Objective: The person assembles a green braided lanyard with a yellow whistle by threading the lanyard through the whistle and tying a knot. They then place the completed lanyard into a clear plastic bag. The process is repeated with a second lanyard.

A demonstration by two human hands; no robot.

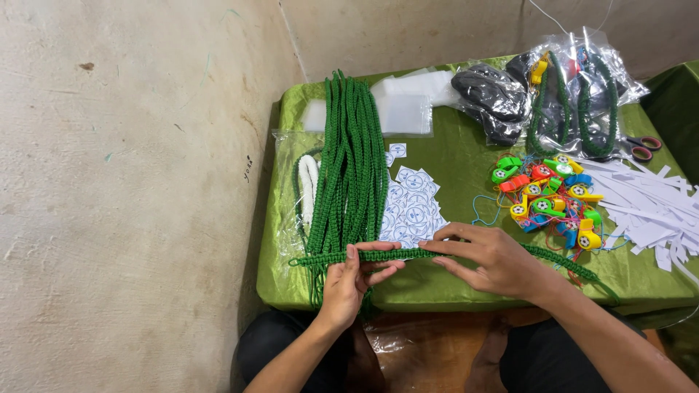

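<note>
A green braided cord (408,254) lies stretched sideways along the near edge of a green-covered table (466,156). My left hand (349,280) pinches the cord near its left end. My right hand (491,258) holds the cord further right, fingers over it. The cord's right end trails off toward the table's near right corner. A bundle of several like green braided cords (353,160) lies lengthwise just behind my left hand. Small round-printed paper stickers (413,207) are spread beside the bundle.
A heap of coloured plastic whistles (550,191) sits right of centre. White paper strips (648,204) and red-handled scissors (641,148) lie at the right. Clear bags with green cords (575,94) and dark items (491,91) stand at the back. A bare wall is on the left.
</note>
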